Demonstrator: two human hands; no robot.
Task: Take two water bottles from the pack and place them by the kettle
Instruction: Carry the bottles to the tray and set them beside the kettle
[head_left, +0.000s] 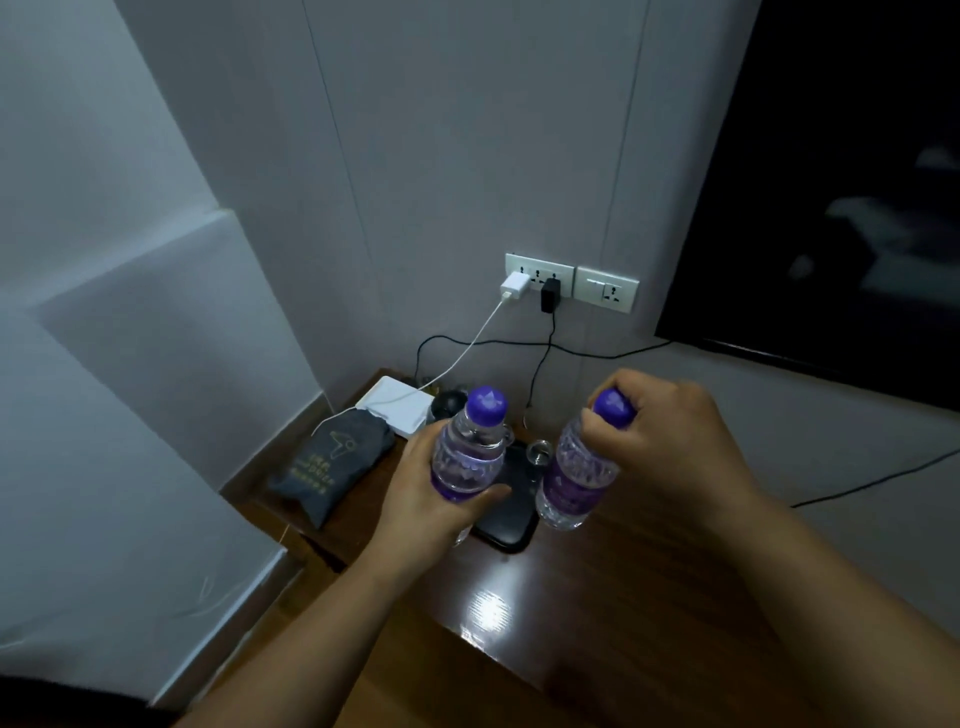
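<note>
- Head view: the left hand (415, 493) is wrapped around the body of a clear plastic water bottle with a purple cap and purple label (470, 452), thumb across the front at the label and fingers behind it. This left bottle stands roughly upright, above the black tray.
- The right hand (670, 441) is closed around the neck and cap of a second clear plastic water bottle with a purple cap and label (576, 478); only part of the cap shows past the fingers. This right bottle tilts, its base toward the left and low, close to the table top; whether it touches the surface cannot be told.
- The two bottles are near each other, side by side, apart.
- Under and between them lies a flat black rectangular tray (511, 525) on the glossy dark brown wooden table (545, 597). A small clear glass (539, 451) shows between the bottles on the tray.
- Behind the left bottle, a dark rounded object (449, 402) sits partly hidden; it may be the kettle, but too little shows to tell.
- Farther left on the table lie a white flat box (397, 408) and a dark grey fabric pouch with printed markings (332, 465).
- On the grey wall, a white charger (515, 286) and a black plug adapter (549, 294) sit in white wall sockets (605, 288), with cables hanging toward the table.
- A dark screen (831, 182) fills the upper right.
</note>
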